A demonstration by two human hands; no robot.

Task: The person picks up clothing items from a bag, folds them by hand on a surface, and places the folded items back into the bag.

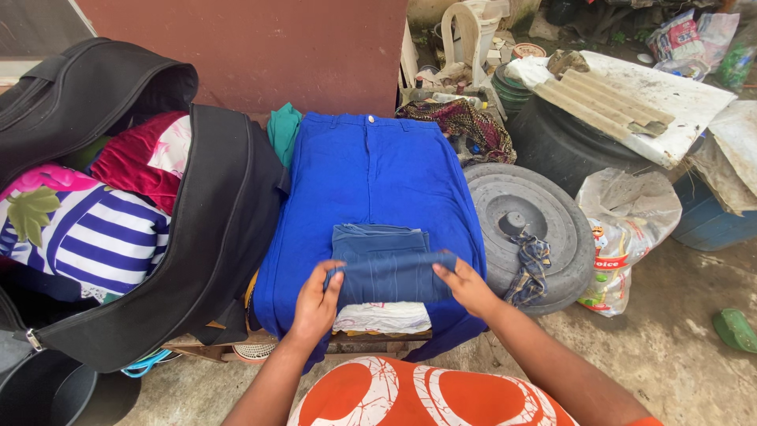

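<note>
Dark blue folded cloth [390,276] is pinched at each end by the left hand [315,304] and right hand [465,288], on bright blue trousers [371,181]. The fold could slip open if one end is dropped.

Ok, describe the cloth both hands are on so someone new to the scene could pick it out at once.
Find the bright blue trousers spread flat in the middle, between the open black bag and the grey round lid. On their near end lies a folded dark navy cloth, gripped by the left hand and right hand. It is darker and duller than the trousers, and sits above a white cloth.
</note>
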